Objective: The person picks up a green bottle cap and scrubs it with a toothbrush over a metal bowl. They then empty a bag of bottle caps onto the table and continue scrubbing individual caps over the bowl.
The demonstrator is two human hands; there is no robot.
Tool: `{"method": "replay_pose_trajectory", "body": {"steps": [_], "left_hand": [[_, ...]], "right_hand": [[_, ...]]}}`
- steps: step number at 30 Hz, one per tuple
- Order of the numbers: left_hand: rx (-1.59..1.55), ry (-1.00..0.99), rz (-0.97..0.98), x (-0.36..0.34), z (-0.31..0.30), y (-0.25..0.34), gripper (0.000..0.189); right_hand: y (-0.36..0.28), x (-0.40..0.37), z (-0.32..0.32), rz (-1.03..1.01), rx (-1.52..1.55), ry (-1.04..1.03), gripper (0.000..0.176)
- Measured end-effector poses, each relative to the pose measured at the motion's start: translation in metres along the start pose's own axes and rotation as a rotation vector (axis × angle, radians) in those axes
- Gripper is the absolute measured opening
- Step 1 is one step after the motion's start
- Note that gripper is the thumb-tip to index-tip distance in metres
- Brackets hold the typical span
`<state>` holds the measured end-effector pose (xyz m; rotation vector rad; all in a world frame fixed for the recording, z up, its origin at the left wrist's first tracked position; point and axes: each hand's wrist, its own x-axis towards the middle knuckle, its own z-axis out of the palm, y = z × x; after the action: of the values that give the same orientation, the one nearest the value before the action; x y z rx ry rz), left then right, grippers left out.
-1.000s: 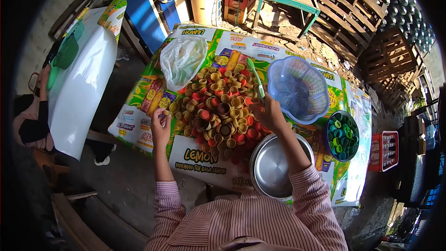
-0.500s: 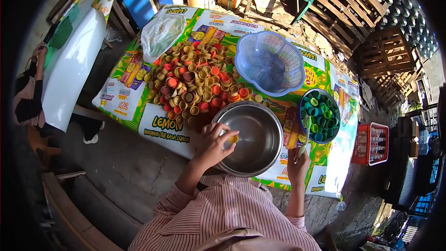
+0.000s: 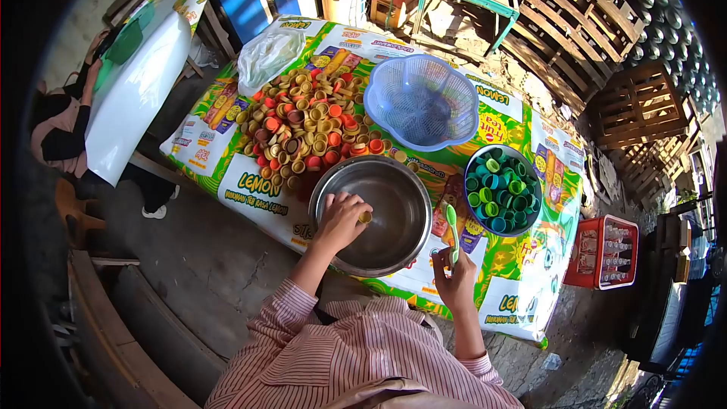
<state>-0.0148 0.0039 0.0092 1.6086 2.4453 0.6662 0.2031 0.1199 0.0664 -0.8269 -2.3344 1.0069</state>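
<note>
My left hand (image 3: 342,221) is inside the steel bowl (image 3: 405,238), its fingers closed on a small yellow bottle cap (image 3: 366,217). To the right of the bowl, my right hand (image 3: 456,279) grips a slim green-and-white toothbrush (image 3: 453,231), its green end pointing up and away from me. Beyond the bowl to the left lies a loose pile of yellow, orange and red caps (image 3: 307,125). A round basin (image 3: 503,231) beside the toothbrush holds many green and teal caps (image 3: 500,189).
A blue mesh basket (image 3: 422,102) stands behind the bowl, and a plastic bag (image 3: 270,59) lies at the far left of the printed table cover (image 3: 254,216). A red bottle crate (image 3: 602,252) is on the ground at right. Another person (image 3: 60,125) works at a table on the left.
My left hand has gone from the bowl's rim down into the bowl with the cap. My right hand with the toothbrush has moved left, away from the green caps. The view has shifted slightly.
</note>
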Motion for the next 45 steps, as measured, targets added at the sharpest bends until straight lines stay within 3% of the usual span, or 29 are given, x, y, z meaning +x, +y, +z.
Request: {"method": "replay_pose_trajectory", "body": {"steps": [4, 9, 13, 14, 15, 17, 19, 22, 25, 28, 30, 33, 34, 35, 37, 41, 45], "left_hand": [[0.008, 0.034, 0.032, -0.002, 0.004, 0.000, 0.026], [-0.450, 0.031, -0.120, -0.006, 0.011, 0.003, 0.022], [-0.550, 0.017, -0.231, -0.004, -0.009, 0.013, 0.015], [-0.499, 0.128, -0.106, -0.004, -0.002, 0.007, 0.015], [-0.498, 0.131, -0.103, -0.004, -0.004, 0.007, 0.015], [-0.819, 0.018, -0.374, -0.002, -0.009, 0.009, 0.017], [-0.851, -0.031, -0.355, 0.001, -0.015, 0.005, 0.018], [-1.259, -0.093, -0.381, 0.000, -0.026, 0.003, 0.019], [-1.481, -0.042, -0.436, -0.007, -0.033, 0.013, 0.020], [-1.535, -0.029, -0.504, -0.013, -0.036, 0.019, 0.023], [-1.583, 0.003, -0.555, -0.016, -0.030, 0.021, 0.026], [-1.645, 0.034, -0.603, -0.019, -0.022, 0.021, 0.031], [-1.665, 0.035, -0.607, -0.020, -0.019, 0.020, 0.033], [-1.664, 0.036, -0.610, -0.021, -0.017, 0.019, 0.033], [-1.614, 0.075, -0.589, -0.022, -0.012, 0.017, 0.032], [-1.534, 0.133, -0.617, -0.023, -0.014, 0.016, 0.031], [-1.609, 0.135, -0.632, -0.023, -0.013, 0.017, 0.032]], "right_hand": [[0.000, -0.004, -0.002, 0.004, 0.024, 0.024, 0.011], [-0.006, -0.005, 0.008, 0.025, 0.047, 0.038, 0.013], [-0.025, 0.002, 0.015, -0.010, 0.131, 0.028, 0.014], [-0.022, 0.003, 0.018, -0.007, 0.132, 0.006, 0.015], [-0.026, 0.004, 0.018, -0.011, 0.131, 0.008, 0.015], [-0.032, 0.006, 0.018, -0.028, 0.142, -0.026, 0.015], [-0.032, 0.007, 0.022, -0.103, 0.148, -0.001, 0.017], [-0.035, 0.008, 0.025, 0.187, 0.122, -0.144, 0.023], [-0.026, 0.003, 0.033, 0.140, 0.045, -0.155, 0.022], [-0.031, -0.001, 0.036, 0.102, 0.115, -0.157, 0.016], [-0.030, -0.004, 0.035, 0.066, 0.178, -0.172, 0.027], [-0.021, -0.012, 0.041, 0.024, 0.114, -0.212, 0.028], [-0.021, -0.013, 0.046, -0.081, 0.109, -0.176, 0.028], [-0.021, -0.012, 0.046, -0.080, 0.111, -0.178, 0.028], [-0.026, -0.005, 0.045, 0.168, 0.125, -0.270, 0.029], [-0.023, -0.007, 0.047, 0.057, 0.174, -0.227, 0.030], [-0.010, -0.006, 0.060, 0.099, 0.124, -0.225, 0.033]]}}
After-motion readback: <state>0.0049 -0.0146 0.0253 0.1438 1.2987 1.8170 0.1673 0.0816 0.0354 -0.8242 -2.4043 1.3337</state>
